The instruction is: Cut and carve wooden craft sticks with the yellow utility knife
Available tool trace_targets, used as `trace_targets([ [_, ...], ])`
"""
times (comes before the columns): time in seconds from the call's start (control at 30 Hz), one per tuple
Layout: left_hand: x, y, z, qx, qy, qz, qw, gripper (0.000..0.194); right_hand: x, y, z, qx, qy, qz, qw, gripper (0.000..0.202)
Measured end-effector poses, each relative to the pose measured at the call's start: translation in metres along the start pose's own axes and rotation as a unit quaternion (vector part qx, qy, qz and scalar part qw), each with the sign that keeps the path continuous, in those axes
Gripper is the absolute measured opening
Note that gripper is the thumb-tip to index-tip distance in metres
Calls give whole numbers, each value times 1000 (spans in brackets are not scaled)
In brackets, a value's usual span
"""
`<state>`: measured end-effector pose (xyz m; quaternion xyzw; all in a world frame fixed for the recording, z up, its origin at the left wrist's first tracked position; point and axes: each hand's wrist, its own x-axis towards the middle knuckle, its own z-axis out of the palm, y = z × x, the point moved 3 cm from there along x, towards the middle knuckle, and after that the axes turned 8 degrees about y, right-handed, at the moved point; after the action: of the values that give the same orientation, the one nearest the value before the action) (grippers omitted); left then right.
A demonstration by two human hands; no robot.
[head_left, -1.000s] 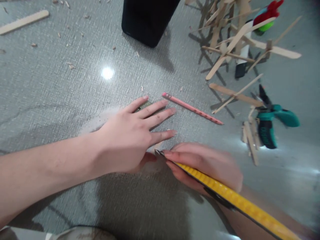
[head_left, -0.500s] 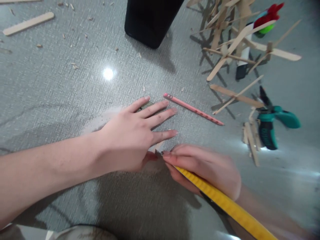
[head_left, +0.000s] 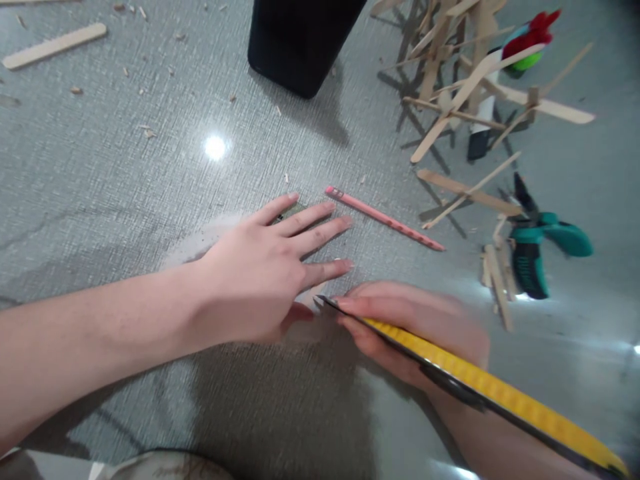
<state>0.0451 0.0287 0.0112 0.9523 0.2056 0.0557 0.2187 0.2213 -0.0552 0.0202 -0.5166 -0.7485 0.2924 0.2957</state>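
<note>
My left hand (head_left: 280,267) lies spread on the grey textured table, palm down, its fingers apart. Beneath it, a small pale piece of wood (head_left: 316,291) shows between the little-side finger and the thumb; the rest is covered. My right hand (head_left: 405,327) is closed around a yellow and black utility knife (head_left: 465,377). The dark blade tip points left, at the pale piece, close to my left thumb. Whether the blade touches the wood I cannot tell. A pink pencil (head_left: 385,219) rests just beyond my left fingertips.
At the upper right stands a structure of joined craft sticks (head_left: 465,93). Green-handled pliers (head_left: 533,247) lie at the right by cut stick pieces (head_left: 497,283). A black object (head_left: 305,47) is at the top, a loose craft stick (head_left: 55,45) at upper left.
My right hand and the knife have shifted slightly right, and the knife is tilted flatter, with more of its black side showing. My left hand keeps its place.
</note>
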Motion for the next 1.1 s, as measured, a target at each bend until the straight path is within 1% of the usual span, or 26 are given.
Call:
trace_targets([
  [0.1,0,0,1,1,-1,1,1000,70,3,-5,0,11,10,-38,999,33],
  [0.27,1,0,1,7,-5,1,1000,69,6,-7,1,18,2,-32,999,40],
  [0.37,1,0,1,4,-4,1,1000,68,5,-7,3,2,-20,-31,999,34],
  [0.47,0,1,-2,-1,3,1,1000,66,4,-8,3,-18,-27,-37,999,25],
  [0.67,0,1,-6,-9,-11,0,1000,61,1,-10,4,8,-45,-19,999,21],
  [0.83,-1,0,-3,-9,6,1,1000,64,2,-10,4,9,-32,-14,999,26],
  [0.93,-1,0,-2,-16,3,0,1000,62,1,-7,3,13,-23,-17,999,29],
  [1.03,0,0,-2,-15,4,-5,1000,64,-1,-4,1,5,-7,-13,1000,32],
  [1.1,1,1,-1,-10,6,-6,1000,66,-1,-4,1,18,-1,-8,1000,34],
])
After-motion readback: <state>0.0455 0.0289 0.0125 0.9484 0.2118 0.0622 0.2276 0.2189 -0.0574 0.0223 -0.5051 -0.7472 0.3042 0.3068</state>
